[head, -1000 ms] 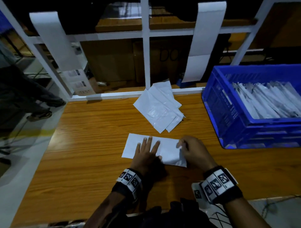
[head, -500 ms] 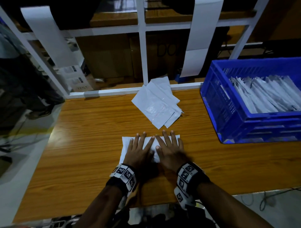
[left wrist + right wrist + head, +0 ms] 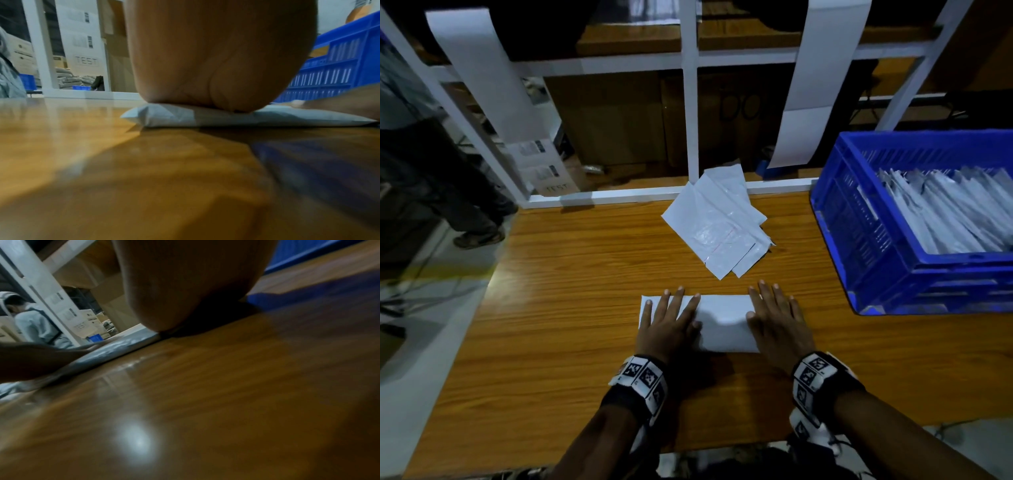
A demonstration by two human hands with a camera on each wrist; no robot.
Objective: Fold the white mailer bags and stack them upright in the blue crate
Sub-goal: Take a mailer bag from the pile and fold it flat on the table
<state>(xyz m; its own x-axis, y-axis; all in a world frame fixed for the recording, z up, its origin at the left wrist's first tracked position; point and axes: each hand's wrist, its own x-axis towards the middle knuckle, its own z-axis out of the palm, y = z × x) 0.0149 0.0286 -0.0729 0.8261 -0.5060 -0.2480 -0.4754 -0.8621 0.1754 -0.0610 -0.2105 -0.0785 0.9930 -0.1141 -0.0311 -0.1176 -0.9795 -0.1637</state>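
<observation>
A folded white mailer bag (image 3: 722,322) lies flat on the wooden table (image 3: 571,308) just in front of me. My left hand (image 3: 671,317) presses its left part with straight, spread fingers. My right hand (image 3: 774,317) lies flat over its right end, fingers straight. In the left wrist view the palm (image 3: 216,56) bears down on the bag (image 3: 185,116). In the right wrist view the bag (image 3: 115,347) shows as a thin edge under the palm (image 3: 185,288). A loose pile of unfolded white bags (image 3: 717,222) lies farther back. The blue crate (image 3: 876,246) at the right holds several folded bags (image 3: 945,209) leaning in a row.
A white metal frame (image 3: 690,102) with hanging paper strips (image 3: 822,78) borders the table's far edge. Cardboard boxes stand behind it. Another person's legs (image 3: 448,192) are on the floor at the left. The crate's near wall stands close to my right hand.
A second ago my right hand pinched the bag's right end. It then came to lie flat beside the left hand, and now both flat hands have spread apart along the folded bag.
</observation>
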